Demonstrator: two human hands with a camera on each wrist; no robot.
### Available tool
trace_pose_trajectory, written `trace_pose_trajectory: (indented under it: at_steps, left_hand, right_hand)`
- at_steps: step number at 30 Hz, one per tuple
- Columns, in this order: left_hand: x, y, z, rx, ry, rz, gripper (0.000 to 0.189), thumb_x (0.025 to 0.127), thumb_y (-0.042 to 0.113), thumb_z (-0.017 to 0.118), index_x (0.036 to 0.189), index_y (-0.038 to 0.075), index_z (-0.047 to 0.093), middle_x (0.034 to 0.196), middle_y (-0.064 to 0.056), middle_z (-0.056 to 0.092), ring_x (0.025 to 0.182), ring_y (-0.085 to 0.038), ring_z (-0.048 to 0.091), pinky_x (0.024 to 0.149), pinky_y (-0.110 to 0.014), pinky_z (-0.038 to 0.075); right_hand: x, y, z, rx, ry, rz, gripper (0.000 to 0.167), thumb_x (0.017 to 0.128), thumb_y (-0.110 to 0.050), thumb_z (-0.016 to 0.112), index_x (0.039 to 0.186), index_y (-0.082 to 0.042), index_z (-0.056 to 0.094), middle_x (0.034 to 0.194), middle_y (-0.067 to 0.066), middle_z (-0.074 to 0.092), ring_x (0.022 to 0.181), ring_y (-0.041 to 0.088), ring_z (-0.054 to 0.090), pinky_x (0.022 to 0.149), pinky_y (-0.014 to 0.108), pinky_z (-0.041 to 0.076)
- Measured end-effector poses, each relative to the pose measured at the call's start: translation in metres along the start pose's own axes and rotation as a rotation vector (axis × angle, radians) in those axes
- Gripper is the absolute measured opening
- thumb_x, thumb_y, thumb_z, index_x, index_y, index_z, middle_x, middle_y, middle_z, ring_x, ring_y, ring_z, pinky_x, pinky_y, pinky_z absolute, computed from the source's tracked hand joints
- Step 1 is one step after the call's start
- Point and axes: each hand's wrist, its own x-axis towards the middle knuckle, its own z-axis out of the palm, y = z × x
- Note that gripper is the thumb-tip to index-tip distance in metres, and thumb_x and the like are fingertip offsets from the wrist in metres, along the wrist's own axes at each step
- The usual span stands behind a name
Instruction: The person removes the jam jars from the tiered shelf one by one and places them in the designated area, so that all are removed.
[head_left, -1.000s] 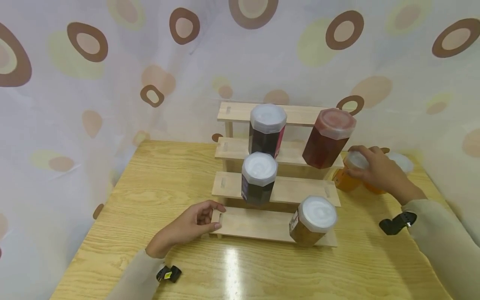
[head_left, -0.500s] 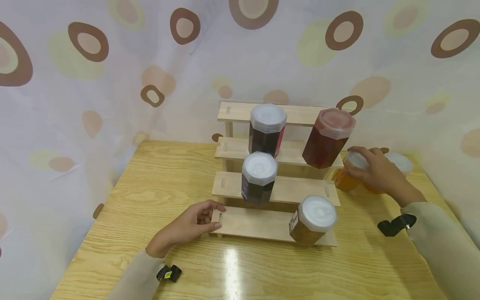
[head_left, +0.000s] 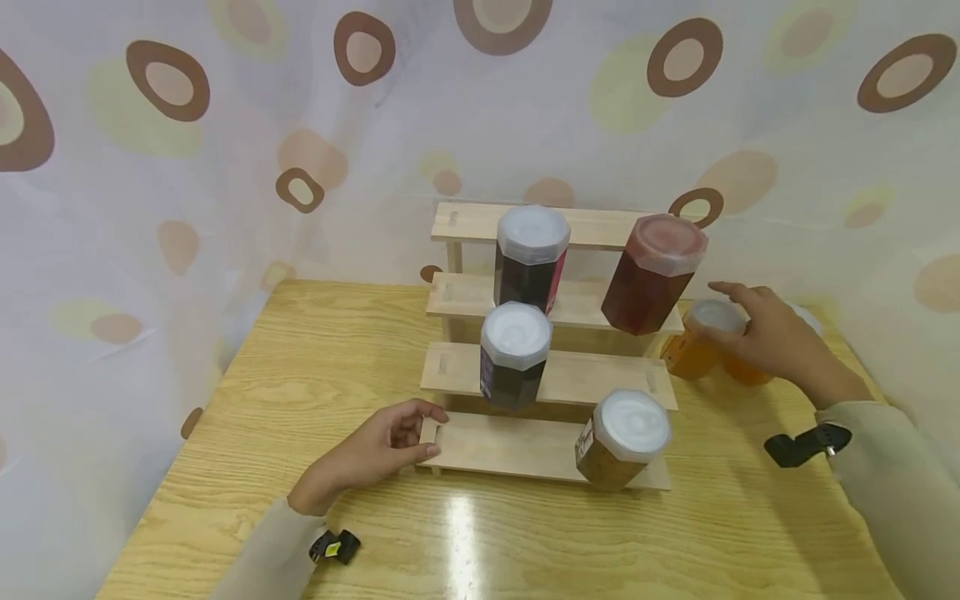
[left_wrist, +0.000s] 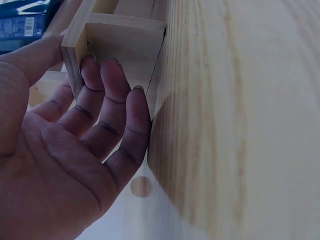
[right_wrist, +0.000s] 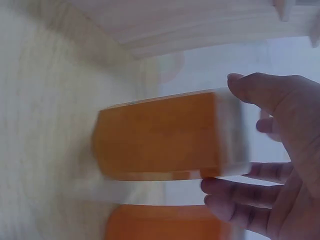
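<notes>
- Head: my left hand is at the left end of the lowest step of the wooden rack, thumb and fingers pinching the board.
- Head: my right hand is above and behind the orange jar, fingers spread, index tip clear of the lid.
- Head: orange jar stands on the table, just beside the rack's right end. Second orange jar is next to it, partly under my right hand.
- Head, rack: dark jar with pink label and red jar on the second step from the top, black jar one below, brown jar on the lowest, right side. Patterned cloth behind.
- Left wrist: board end sits between thumb and curled fingers; blue label with barcode top left.
- Right wrist: orange jar blurred, thumb at one side of its lid, other fingers apart on the opposite side. Can't tell if any tip touches. Second orange jar at bottom edge.
</notes>
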Motion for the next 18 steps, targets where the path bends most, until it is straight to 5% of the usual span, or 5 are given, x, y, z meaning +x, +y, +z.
trace_pose_trajectory:
  at_steps: [9,18]
  left_hand:
    - [0.0,-0.001,0.0,-0.006,0.001,0.016,0.035,0.099,0.004,0.069,0.132,0.003,0.061,0.08,-0.002,0.052,0.066,-0.009,0.045,0.059,-0.021,0.041]
    - [0.0,-0.001,0.0,-0.007,0.003,0.02,0.034,0.099,0.004,0.069,0.132,0.003,0.061,0.081,-0.002,0.053,0.066,-0.009,0.046,0.06,-0.021,0.041]
  right_hand:
    - [-0.004,-0.015,-0.026,0.033,0.033,0.034,0.07,0.1,-0.042,0.069,0.151,0.0,0.044,0.142,0.04,0.035,0.112,0.055,0.055,0.087,0.073,0.045]
    - [-0.006,-0.035,-0.041,0.04,0.137,-0.019,0.067,0.099,-0.033,0.072,0.151,-0.001,0.045,0.145,0.037,0.04,0.106,0.052,0.059,0.087,0.073,0.043]
